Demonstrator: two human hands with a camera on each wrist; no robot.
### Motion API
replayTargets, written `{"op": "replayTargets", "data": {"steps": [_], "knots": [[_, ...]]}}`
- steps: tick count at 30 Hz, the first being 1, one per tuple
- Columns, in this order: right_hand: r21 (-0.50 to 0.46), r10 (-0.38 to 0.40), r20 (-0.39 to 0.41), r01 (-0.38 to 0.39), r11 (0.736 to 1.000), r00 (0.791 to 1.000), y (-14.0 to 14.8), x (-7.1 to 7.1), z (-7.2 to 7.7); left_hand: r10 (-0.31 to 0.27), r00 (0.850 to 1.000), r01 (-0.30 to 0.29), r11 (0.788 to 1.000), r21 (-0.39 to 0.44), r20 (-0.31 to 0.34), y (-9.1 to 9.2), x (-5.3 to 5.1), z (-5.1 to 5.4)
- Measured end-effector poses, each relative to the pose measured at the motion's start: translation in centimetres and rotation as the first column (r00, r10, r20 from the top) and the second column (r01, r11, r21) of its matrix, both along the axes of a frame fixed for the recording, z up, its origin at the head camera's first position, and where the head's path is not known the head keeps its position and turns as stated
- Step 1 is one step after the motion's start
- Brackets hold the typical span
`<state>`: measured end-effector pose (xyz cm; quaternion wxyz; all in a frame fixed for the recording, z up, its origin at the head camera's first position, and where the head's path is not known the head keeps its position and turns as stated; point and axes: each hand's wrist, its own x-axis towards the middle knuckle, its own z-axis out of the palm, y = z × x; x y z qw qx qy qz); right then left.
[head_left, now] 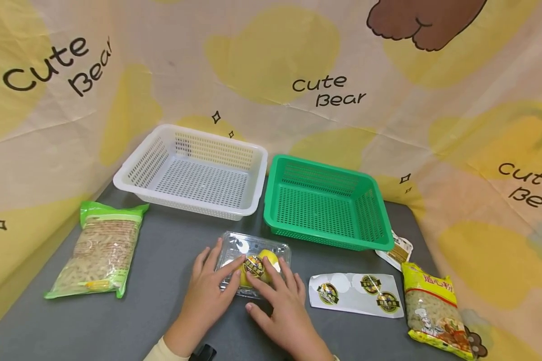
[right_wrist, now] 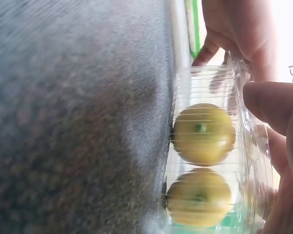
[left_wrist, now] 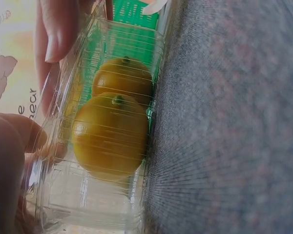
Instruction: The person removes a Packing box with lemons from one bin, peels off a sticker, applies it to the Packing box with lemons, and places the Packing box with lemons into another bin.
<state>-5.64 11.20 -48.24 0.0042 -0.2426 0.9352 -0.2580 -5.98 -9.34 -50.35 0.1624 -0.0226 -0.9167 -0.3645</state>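
A clear plastic clamshell box (head_left: pixel 248 241) lies on the grey table in the head view, with two round orange-yellow fruits inside. One fruit (left_wrist: pixel 110 136) shows its green stem end through the ribbed wall in the left wrist view; in the right wrist view both fruits, including the nearer-looking fruit (right_wrist: pixel 203 134), sit side by side. On the lid is a round black-and-gold label (head_left: pixel 253 265). My left hand (head_left: pixel 212 288) rests on the lid's left part, fingers spread. From the right, my right hand (head_left: pixel 282 301) touches the lid and label with extended fingers.
Behind the box stand a white basket (head_left: pixel 194 198) and a green basket (head_left: pixel 316 233). A label sheet (head_left: pixel 350 301) lies to the right, near a yellow pasta bag (head_left: pixel 435 311) and a small packet (head_left: pixel 399 250). A green-edged pasta bag (head_left: pixel 101 245) is at left.
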Motion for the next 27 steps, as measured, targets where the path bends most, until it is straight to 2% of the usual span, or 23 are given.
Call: {"op": "replayTargets", "data": {"steps": [8,11,16,19,27], "knots": [[0.064,-0.015,-0.034,0.018,0.998,0.999,0.7,0.6,-0.6,-0.009,1.0,0.009,1.0,-0.013,-0.013,0.0,0.0,0.0],[0.079,-0.025,-0.033,0.027,0.997,0.999,1.0,0.8,-0.9,-0.006,1.0,0.006,1.0,-0.007,0.0,0.0,0.0,0.1],[0.065,-0.06,-0.052,0.063,0.996,0.997,1.5,1.4,-1.1,-0.002,1.0,0.002,1.0,0.005,0.015,0.0,0.1,0.3],[0.055,-0.077,-0.073,0.082,0.995,0.994,1.9,1.7,-1.3,-0.001,1.0,0.001,1.0,0.005,0.002,-0.1,0.1,0.3],[0.075,-0.114,-0.11,0.123,0.99,0.987,2.9,2.3,-1.5,-0.005,1.0,0.005,1.0,0.01,0.006,0.0,0.1,0.0]]}}
